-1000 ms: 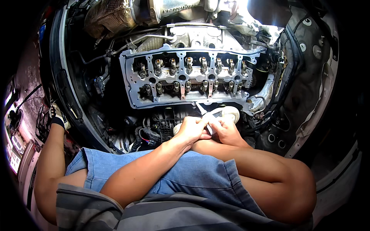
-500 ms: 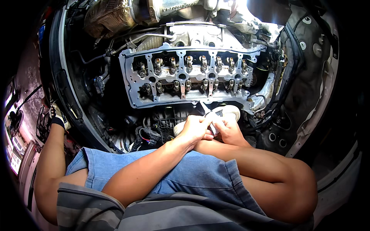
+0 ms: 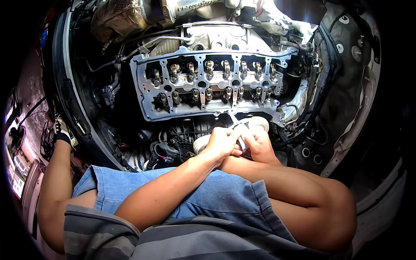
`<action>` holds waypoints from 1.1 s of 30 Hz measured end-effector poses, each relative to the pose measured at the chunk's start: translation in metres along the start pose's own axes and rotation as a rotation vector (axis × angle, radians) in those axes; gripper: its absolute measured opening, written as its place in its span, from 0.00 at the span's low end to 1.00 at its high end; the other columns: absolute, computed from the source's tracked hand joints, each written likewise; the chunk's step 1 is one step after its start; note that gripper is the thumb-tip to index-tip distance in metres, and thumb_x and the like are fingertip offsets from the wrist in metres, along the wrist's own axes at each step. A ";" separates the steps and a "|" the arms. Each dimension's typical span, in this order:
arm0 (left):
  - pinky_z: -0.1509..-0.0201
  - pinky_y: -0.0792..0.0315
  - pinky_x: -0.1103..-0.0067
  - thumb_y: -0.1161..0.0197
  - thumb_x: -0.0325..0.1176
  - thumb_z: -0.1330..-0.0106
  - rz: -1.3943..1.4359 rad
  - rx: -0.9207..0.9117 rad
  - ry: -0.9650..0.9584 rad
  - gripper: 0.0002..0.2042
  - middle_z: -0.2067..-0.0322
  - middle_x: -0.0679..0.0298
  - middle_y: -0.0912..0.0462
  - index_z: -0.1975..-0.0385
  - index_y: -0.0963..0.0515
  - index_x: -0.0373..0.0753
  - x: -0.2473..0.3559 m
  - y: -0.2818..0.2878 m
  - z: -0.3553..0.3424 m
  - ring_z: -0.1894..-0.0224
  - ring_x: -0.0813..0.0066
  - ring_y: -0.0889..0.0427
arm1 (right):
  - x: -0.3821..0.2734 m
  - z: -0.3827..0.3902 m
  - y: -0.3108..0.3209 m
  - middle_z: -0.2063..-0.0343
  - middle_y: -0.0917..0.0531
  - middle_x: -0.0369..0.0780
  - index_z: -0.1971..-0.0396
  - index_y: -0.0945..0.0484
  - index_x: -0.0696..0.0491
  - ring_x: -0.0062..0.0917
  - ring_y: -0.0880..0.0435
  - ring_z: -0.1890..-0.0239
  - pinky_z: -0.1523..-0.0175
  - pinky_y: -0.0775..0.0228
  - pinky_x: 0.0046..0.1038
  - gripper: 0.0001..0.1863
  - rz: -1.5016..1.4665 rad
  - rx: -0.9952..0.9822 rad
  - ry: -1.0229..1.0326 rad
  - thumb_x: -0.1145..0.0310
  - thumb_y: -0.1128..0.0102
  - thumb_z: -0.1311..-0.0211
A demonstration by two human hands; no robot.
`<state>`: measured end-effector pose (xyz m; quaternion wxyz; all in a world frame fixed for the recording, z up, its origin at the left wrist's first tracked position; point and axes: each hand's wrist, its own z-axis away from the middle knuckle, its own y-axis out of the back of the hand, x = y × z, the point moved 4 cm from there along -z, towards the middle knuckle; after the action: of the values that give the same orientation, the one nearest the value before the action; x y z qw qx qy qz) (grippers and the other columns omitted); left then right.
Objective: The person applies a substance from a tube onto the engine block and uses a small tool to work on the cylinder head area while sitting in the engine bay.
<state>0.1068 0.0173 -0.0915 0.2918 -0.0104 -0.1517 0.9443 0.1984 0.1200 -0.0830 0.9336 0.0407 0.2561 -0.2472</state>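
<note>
In front of my lap, my left hand and my right hand meet with fingers curled. Between them is a white tube-like thing, mostly hidden by the fingers. Its narrow pale tip points up at the near edge of an uncovered engine cylinder head. Two rows of rocker arms show inside the head. Just behind my hands lies a pale shoe, partly covered by them.
Wiring and connectors lie below the head on the left. A heat-shielded part sits at the far left. The engine bay's left edge runs beside my outstretched leg. Dark body panels stand at the right.
The view has shifted slightly, so the cylinder head appears a little further left and up. Both hands keep their grip, with only small movement.
</note>
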 end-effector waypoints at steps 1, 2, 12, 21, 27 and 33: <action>0.79 0.24 0.82 0.42 0.41 0.35 -0.001 0.001 0.001 0.17 0.80 0.57 0.23 0.73 0.23 0.28 0.000 -0.001 0.000 0.83 0.76 0.23 | -0.002 0.001 0.000 0.85 0.24 0.34 0.81 0.24 0.61 0.14 0.30 0.81 0.77 0.38 0.22 0.15 -0.001 0.000 -0.001 0.68 0.50 0.38; 0.79 0.24 0.82 0.42 0.40 0.35 -0.015 0.006 -0.002 0.17 0.80 0.57 0.23 0.74 0.23 0.28 0.000 -0.001 -0.001 0.83 0.76 0.23 | -0.005 0.002 0.000 0.84 0.24 0.33 0.79 0.23 0.61 0.13 0.29 0.81 0.78 0.38 0.19 0.14 -0.024 -0.022 0.010 0.69 0.50 0.37; 0.78 0.23 0.83 0.41 0.39 0.35 0.001 0.000 -0.028 0.17 0.80 0.57 0.22 0.77 0.22 0.28 0.001 -0.007 -0.006 0.82 0.76 0.22 | -0.016 0.006 0.002 0.84 0.22 0.34 0.78 0.22 0.61 0.14 0.28 0.81 0.78 0.37 0.19 0.13 -0.077 0.023 -0.012 0.70 0.50 0.38; 0.78 0.23 0.83 0.41 0.40 0.35 -0.023 -0.006 -0.011 0.18 0.81 0.57 0.22 0.76 0.22 0.26 0.005 -0.013 -0.007 0.82 0.77 0.23 | -0.012 0.008 0.007 0.85 0.25 0.33 0.78 0.24 0.60 0.13 0.31 0.84 0.81 0.40 0.19 0.12 -0.045 0.046 0.007 0.69 0.49 0.39; 0.79 0.23 0.83 0.40 0.40 0.36 -0.038 -0.019 -0.022 0.19 0.81 0.58 0.23 0.76 0.22 0.26 0.007 -0.017 -0.009 0.81 0.78 0.23 | -0.010 0.010 0.010 0.85 0.25 0.33 0.78 0.24 0.60 0.12 0.31 0.84 0.81 0.41 0.19 0.12 -0.093 0.082 -0.037 0.69 0.49 0.39; 0.80 0.24 0.84 0.41 0.40 0.36 -0.077 -0.018 -0.003 0.18 0.82 0.59 0.23 0.77 0.22 0.26 0.011 -0.020 -0.009 0.82 0.79 0.24 | -0.008 0.011 0.013 0.86 0.26 0.32 0.81 0.24 0.59 0.12 0.32 0.85 0.82 0.43 0.18 0.13 -0.084 0.092 -0.028 0.69 0.49 0.39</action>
<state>0.1099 0.0416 -0.0939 0.3274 -0.0058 -0.1606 0.9311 0.2034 0.1325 -0.0702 0.9231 0.0690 0.2327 -0.2983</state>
